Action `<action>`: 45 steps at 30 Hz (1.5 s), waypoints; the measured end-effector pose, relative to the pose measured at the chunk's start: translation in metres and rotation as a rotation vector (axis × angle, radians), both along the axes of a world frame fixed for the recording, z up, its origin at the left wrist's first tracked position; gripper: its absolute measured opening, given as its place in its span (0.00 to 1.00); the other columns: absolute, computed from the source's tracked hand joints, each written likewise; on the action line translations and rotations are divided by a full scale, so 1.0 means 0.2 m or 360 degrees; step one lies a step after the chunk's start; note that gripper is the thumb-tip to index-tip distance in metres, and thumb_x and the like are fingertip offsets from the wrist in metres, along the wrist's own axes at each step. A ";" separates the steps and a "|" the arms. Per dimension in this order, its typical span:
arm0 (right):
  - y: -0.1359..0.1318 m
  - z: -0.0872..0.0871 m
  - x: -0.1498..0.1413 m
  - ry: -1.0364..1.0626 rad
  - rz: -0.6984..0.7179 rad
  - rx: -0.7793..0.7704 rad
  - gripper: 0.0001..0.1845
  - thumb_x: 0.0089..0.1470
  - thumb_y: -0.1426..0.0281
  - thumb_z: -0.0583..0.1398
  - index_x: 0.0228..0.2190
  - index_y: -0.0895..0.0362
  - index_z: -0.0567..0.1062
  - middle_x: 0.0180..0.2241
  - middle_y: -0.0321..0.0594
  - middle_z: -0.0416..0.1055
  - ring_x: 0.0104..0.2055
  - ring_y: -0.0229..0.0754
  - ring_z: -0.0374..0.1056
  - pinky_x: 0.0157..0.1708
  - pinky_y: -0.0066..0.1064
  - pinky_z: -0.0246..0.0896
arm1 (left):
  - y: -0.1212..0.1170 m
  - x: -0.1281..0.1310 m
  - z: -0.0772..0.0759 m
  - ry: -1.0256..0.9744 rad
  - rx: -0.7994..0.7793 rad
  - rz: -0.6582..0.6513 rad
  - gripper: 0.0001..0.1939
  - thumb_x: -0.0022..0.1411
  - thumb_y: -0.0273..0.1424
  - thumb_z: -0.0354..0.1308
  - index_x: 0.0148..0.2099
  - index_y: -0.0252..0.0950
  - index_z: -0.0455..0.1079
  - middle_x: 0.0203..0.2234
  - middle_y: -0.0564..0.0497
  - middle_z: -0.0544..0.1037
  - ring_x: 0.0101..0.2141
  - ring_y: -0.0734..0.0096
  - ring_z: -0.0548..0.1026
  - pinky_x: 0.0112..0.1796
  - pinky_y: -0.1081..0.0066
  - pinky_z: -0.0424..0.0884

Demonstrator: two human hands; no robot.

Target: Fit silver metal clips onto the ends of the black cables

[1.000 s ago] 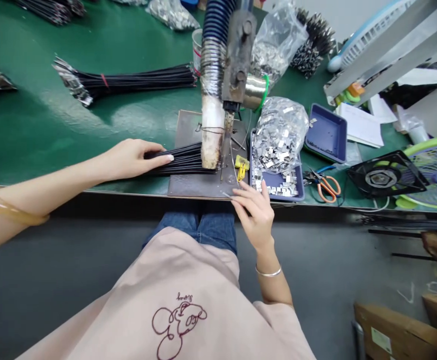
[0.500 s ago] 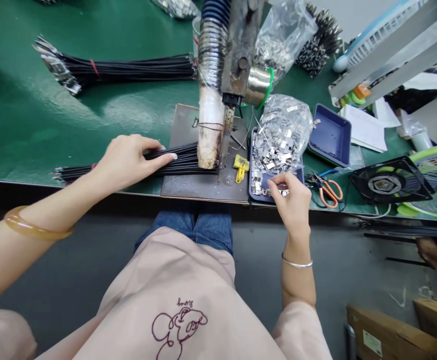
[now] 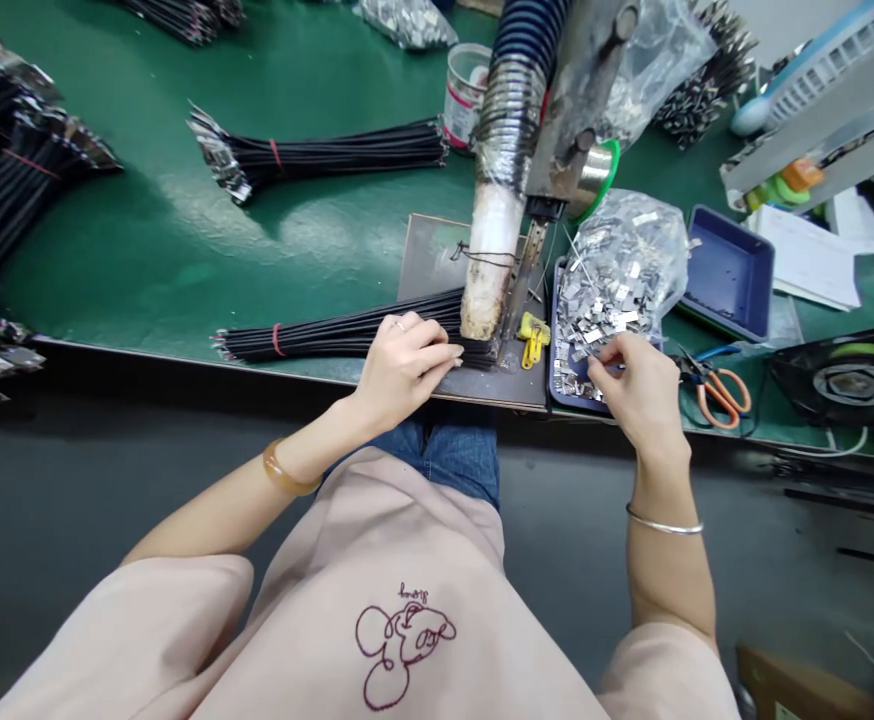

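A bundle of black wires (image 3: 332, 328) tied with a red band lies along the table's front edge, its right ends on a grey board (image 3: 429, 250). My left hand (image 3: 405, 370) rests over the bundle near those ends, thumb and fingers pinched on black wire. Above the wire ends hang a pale, taped hose end (image 3: 491, 270) and a narrow metal piece (image 3: 528, 265) beside it. My right hand (image 3: 639, 390) reaches into a blue tray (image 3: 555, 375) of small metal pieces (image 3: 594, 310), thumb and finger pinched together. What is between those fingertips is too small to make out.
A yellow clip-like tool (image 3: 533, 340) lies between board and tray. Orange-handled pliers (image 3: 722, 395), another blue tray (image 3: 729, 270) and a black fan (image 3: 842, 375) are to the right. More wire bundles (image 3: 332, 150) lie behind and left, near a cup (image 3: 463, 100) and solder wire spool (image 3: 594, 180).
The view has swung left. My left hand has slid right along the wire bundle toward its ends, fingers now drawn together. My right hand stays pinched over the tray of metal pieces.
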State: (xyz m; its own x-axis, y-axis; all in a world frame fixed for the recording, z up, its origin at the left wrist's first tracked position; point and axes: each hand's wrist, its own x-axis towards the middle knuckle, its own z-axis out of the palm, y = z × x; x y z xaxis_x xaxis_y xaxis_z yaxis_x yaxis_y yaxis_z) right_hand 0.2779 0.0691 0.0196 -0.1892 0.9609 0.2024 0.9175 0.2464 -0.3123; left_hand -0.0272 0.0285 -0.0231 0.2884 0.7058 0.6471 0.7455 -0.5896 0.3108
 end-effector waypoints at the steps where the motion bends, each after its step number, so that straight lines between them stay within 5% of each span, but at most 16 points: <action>1: -0.02 -0.01 0.01 0.0008 -0.0030 0.0083 0.07 0.52 0.73 0.59 0.25 0.53 0.65 0.28 0.37 0.70 0.31 0.41 0.66 0.34 0.33 0.57 | -0.02 0.00 0.01 -0.0057 0.0010 -0.0032 0.05 0.67 0.28 0.60 0.39 0.37 0.78 0.32 0.49 0.80 0.34 0.66 0.71 0.37 0.63 0.63; 7: -0.13 0.00 0.02 0.0346 -0.0318 0.0384 0.07 0.52 0.73 0.62 0.26 0.53 0.68 0.34 0.39 0.78 0.27 0.39 0.69 0.32 0.34 0.66 | -0.13 0.02 0.06 -0.0166 0.0120 -0.0221 0.03 0.65 0.23 0.60 0.38 0.35 0.75 0.32 0.50 0.82 0.33 0.69 0.74 0.39 0.66 0.69; 11: -0.24 0.04 -0.11 0.1068 -0.0364 0.0504 0.10 0.53 0.70 0.66 0.27 0.54 0.68 0.33 0.38 0.78 0.33 0.43 0.77 0.34 0.36 0.74 | -0.16 0.07 0.09 -0.0183 0.0016 -0.0413 0.06 0.66 0.23 0.58 0.41 0.33 0.76 0.26 0.50 0.79 0.26 0.73 0.73 0.30 0.72 0.68; 14: -0.35 0.03 -0.27 0.1398 -0.0185 0.0378 0.10 0.54 0.72 0.66 0.27 0.53 0.68 0.33 0.37 0.79 0.32 0.41 0.78 0.34 0.36 0.77 | -0.16 0.11 0.12 -0.0394 -0.0306 -0.0430 0.06 0.63 0.22 0.58 0.37 0.32 0.77 0.22 0.52 0.77 0.21 0.77 0.70 0.25 0.75 0.64; 18: -0.47 -0.04 -0.45 0.1188 -0.0044 0.0437 0.04 0.56 0.72 0.65 0.33 0.51 0.77 0.36 0.38 0.80 0.39 0.43 0.78 0.40 0.40 0.78 | -0.13 0.14 0.15 -0.0834 -0.0951 -0.0400 0.06 0.61 0.25 0.59 0.32 0.32 0.77 0.21 0.53 0.76 0.20 0.80 0.66 0.22 0.78 0.59; 21: -0.48 -0.10 -0.51 0.1197 0.0031 0.0292 0.04 0.59 0.71 0.64 0.35 0.50 0.79 0.39 0.39 0.79 0.42 0.43 0.78 0.43 0.41 0.78 | -0.13 0.14 0.15 -0.0970 -0.1097 -0.0385 0.10 0.62 0.28 0.59 0.28 0.31 0.75 0.18 0.54 0.72 0.20 0.80 0.63 0.21 0.77 0.57; 26: -0.45 -0.14 -0.54 0.1466 0.0042 -0.0055 0.03 0.59 0.69 0.63 0.34 0.52 0.79 0.40 0.40 0.78 0.43 0.41 0.77 0.41 0.34 0.78 | -0.16 0.16 0.13 -0.0907 -0.0969 -0.0292 0.07 0.61 0.27 0.60 0.30 0.32 0.76 0.20 0.55 0.73 0.21 0.80 0.62 0.23 0.76 0.58; 34: -0.46 -0.15 -0.54 0.1537 -0.0017 -0.0120 0.03 0.58 0.69 0.64 0.33 0.53 0.79 0.41 0.41 0.78 0.44 0.41 0.77 0.40 0.33 0.78 | -0.19 0.17 0.11 -0.0723 -0.0663 -0.0296 0.06 0.64 0.25 0.60 0.33 0.33 0.75 0.22 0.54 0.74 0.22 0.78 0.64 0.25 0.75 0.60; 41: -0.46 -0.11 -0.50 0.1086 0.0076 0.0086 0.05 0.59 0.73 0.62 0.34 0.51 0.79 0.41 0.40 0.79 0.45 0.43 0.76 0.47 0.40 0.76 | -0.18 0.18 0.02 -0.0217 -0.0203 -0.0250 0.12 0.70 0.25 0.53 0.34 0.34 0.74 0.24 0.51 0.78 0.26 0.72 0.71 0.31 0.70 0.67; 45: -0.46 -0.13 -0.50 0.1249 0.0005 -0.0026 0.04 0.59 0.69 0.62 0.32 0.52 0.78 0.41 0.42 0.79 0.44 0.43 0.77 0.41 0.37 0.77 | -0.18 0.16 0.01 -0.0050 -0.0083 -0.0252 0.11 0.71 0.26 0.51 0.40 0.35 0.75 0.24 0.51 0.78 0.25 0.72 0.72 0.31 0.71 0.67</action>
